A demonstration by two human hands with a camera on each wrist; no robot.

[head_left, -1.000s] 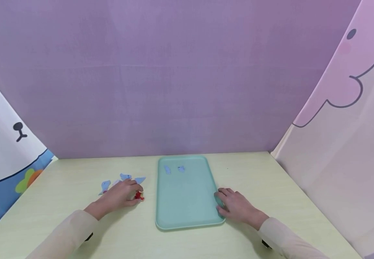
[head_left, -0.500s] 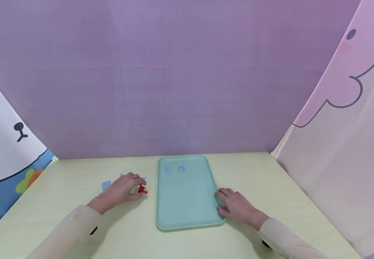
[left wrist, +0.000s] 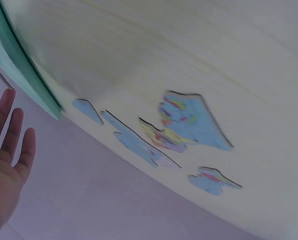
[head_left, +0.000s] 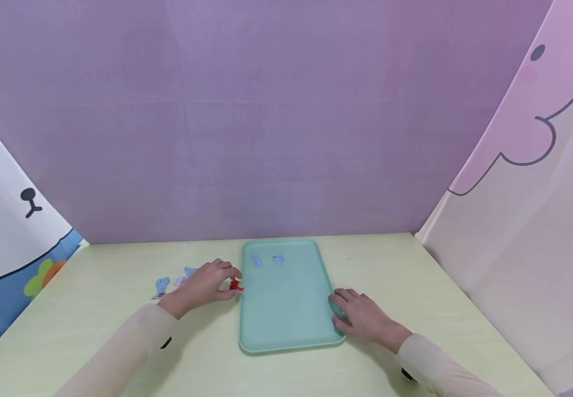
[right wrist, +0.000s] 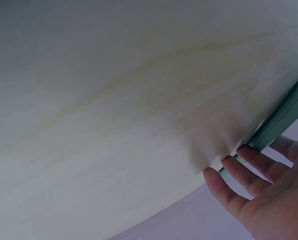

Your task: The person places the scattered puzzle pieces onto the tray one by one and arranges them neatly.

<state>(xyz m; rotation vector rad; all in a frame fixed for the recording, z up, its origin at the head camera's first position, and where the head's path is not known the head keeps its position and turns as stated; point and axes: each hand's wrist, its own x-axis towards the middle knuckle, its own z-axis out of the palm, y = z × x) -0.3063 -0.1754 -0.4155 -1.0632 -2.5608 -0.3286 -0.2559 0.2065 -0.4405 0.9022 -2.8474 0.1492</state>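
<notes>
My left hand (head_left: 207,284) pinches a small red and yellow puzzle piece (head_left: 236,285) between thumb and fingers, right at the left rim of a mint-green tray (head_left: 288,309). Only a thin edge of that piece (left wrist: 2,77) shows in the left wrist view. My right hand (head_left: 366,318) rests on the tray's right rim, fingers relaxed, with the fingertips (right wrist: 213,175) along the edge. Inside the tray, near its far end, lie two small blue pieces, one long (head_left: 257,260) and one compact (head_left: 278,259).
Several loose puzzle pieces lie left of the tray, including a blue one (head_left: 161,285) and a pale pink one (head_left: 180,280). A larger blue piece (left wrist: 198,120) has rainbow colours. A purple backdrop (head_left: 286,138) rises behind the table (head_left: 380,264).
My left hand has moved right and slightly away with the red puzzle piece, from among the loose pieces to the tray's left rim. My right hand and the tray stay put.
</notes>
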